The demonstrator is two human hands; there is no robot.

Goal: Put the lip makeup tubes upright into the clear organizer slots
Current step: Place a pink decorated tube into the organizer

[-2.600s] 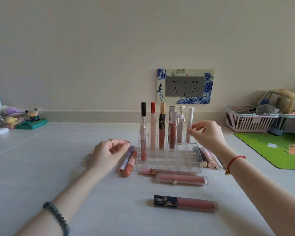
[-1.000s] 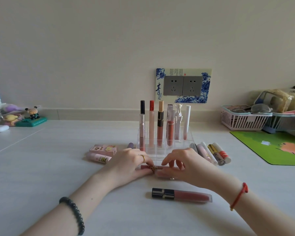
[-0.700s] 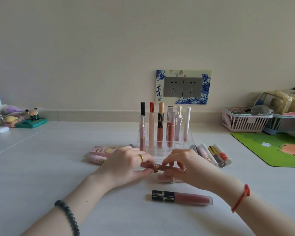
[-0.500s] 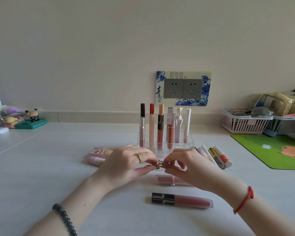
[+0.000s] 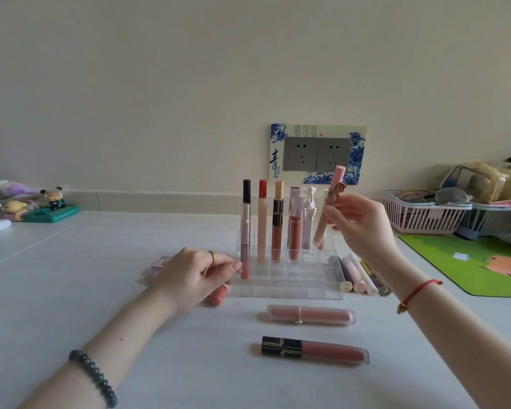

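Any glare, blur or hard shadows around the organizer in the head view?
Head view: soft even light, faint shadows under the lying tubes, no glare; the clear organizer has low-contrast slot walls; the pink tube in the right hand looks slightly soft.

R hand (image 5: 363,228) picked charm tube (image 5: 321,230) up off table, now holds it near-upright over organizer (image 5: 289,286) rear-right. L hand (image 5: 195,276) let go, moved to organizer's front-left corner.

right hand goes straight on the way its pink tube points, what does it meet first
Probably the clear organizer, back right corner: the pink tube in the right hand tilts down-left toward it. Open slot or wall: depth unclear.
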